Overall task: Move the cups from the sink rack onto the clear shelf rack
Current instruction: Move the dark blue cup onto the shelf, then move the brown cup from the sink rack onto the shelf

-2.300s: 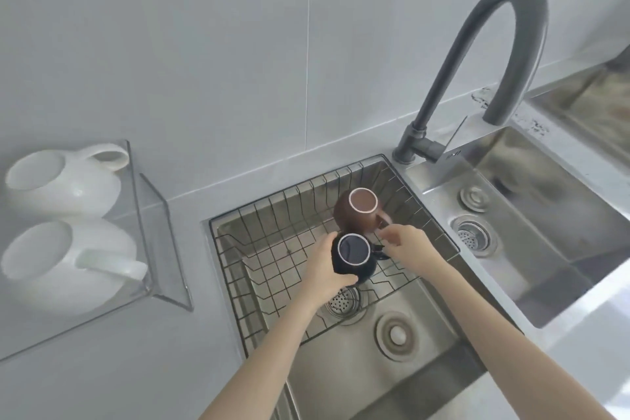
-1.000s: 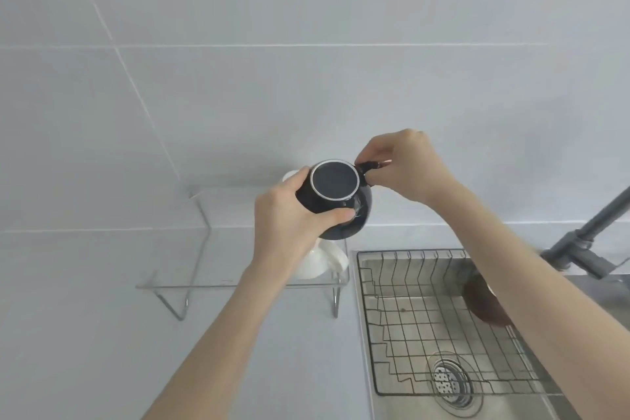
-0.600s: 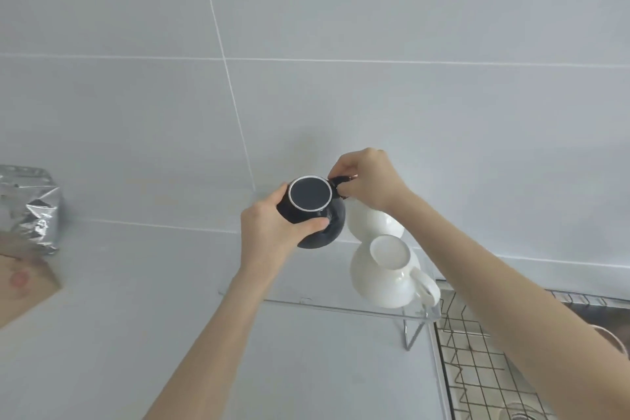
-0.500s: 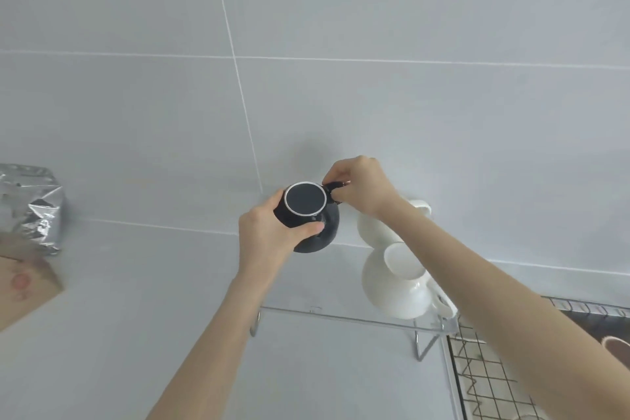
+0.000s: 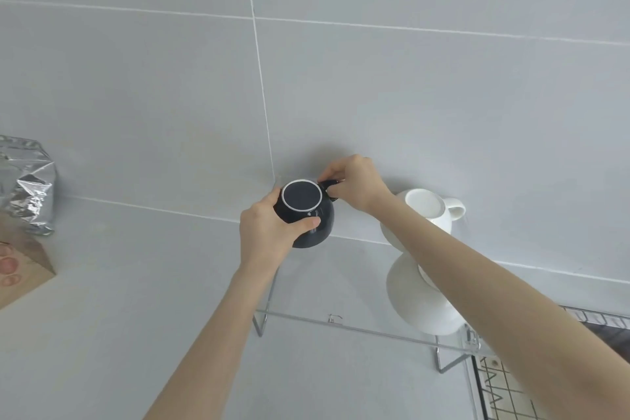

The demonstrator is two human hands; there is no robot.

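Observation:
A dark navy cup (image 5: 312, 222) with a white rim is upside down, held over the left end of the clear shelf rack (image 5: 344, 323). My left hand (image 5: 269, 232) wraps its body from the left. My right hand (image 5: 356, 186) pinches its handle from the right. Two white cups stand on the rack's right half, one at the back (image 5: 426, 211) and one at the front (image 5: 417, 300), both partly hidden by my right forearm. I cannot tell whether the dark cup touches the shelf.
A corner of the wire sink rack (image 5: 504, 389) shows at the bottom right. A crumpled silver foil bag (image 5: 29, 187) and a brown paper bag (image 5: 18, 269) stand on the counter at the far left. The tiled wall is close behind the shelf.
Both hands have carried the dark cup from the sink rack leftwards to the shelf rack's left end. In the last half second it sank a little toward the shelf.

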